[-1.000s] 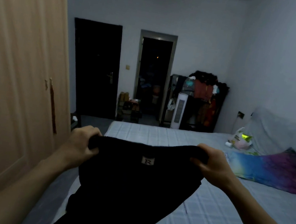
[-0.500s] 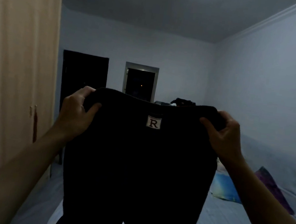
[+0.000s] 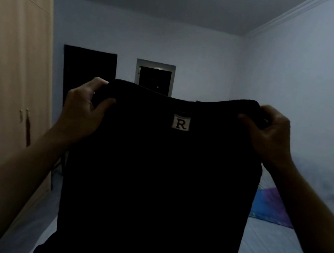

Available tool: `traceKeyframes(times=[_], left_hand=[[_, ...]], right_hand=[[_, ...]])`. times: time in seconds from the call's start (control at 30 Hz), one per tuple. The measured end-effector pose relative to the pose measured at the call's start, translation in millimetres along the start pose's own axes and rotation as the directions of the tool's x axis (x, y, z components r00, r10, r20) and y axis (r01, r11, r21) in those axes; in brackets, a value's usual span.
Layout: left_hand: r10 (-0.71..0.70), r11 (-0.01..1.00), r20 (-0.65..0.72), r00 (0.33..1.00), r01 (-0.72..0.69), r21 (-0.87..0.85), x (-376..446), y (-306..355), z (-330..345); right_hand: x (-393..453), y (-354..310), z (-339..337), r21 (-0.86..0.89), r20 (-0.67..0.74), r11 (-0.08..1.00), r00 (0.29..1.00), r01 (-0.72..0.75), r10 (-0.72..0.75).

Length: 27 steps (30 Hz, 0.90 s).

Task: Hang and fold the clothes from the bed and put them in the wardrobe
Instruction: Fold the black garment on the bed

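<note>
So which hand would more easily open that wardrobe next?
Probably the left hand: the tall beige wooden wardrobe stands on its side. The right hand could hold the black trousers meanwhile.

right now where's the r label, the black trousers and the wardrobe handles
R label [image 3: 181, 122]: head view, on the letter itself.
Black trousers [image 3: 158, 190]: head view, on the seat below the waistband.
Wardrobe handles [image 3: 28, 129]: head view, on the long door handle's middle.
</note>
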<state>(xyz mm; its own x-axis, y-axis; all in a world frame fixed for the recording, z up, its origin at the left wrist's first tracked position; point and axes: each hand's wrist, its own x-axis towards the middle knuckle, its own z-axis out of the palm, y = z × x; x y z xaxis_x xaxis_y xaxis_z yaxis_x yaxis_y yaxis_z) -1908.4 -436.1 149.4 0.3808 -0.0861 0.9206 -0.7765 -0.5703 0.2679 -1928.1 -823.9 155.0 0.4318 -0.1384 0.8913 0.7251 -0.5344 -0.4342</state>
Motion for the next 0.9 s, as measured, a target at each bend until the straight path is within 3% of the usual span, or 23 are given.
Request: traceKeyframes(times=[0.33, 0.53, 0.77, 0.9], left_hand=[[0.031, 0.996, -0.120, 0.992, -0.021, 0.083, 56, 33, 48], [0.031, 0.997, -0.149, 0.988, -0.021, 0.074, 95, 14, 76], [-0.040, 0.999, -0.027, 0.999, 0.040, -0.020, 91, -92, 148], [-0.155, 0.985, 0.081, 0.985, 0.160, -0.057, 87, -180, 198]], right_hand=[[63, 17, -45, 0.021, -0.043, 0.998, 0.997, 0.063, -0.062], [102, 35, -45, -0.009, -0.052, 0.997, 0.995, 0.080, -0.080], [112, 139, 19, -0.024, 0.065, 0.999, 0.997, -0.033, 0.035], [116, 223, 74, -0.063, 0.148, 0.989, 0.978, -0.138, 0.145]])
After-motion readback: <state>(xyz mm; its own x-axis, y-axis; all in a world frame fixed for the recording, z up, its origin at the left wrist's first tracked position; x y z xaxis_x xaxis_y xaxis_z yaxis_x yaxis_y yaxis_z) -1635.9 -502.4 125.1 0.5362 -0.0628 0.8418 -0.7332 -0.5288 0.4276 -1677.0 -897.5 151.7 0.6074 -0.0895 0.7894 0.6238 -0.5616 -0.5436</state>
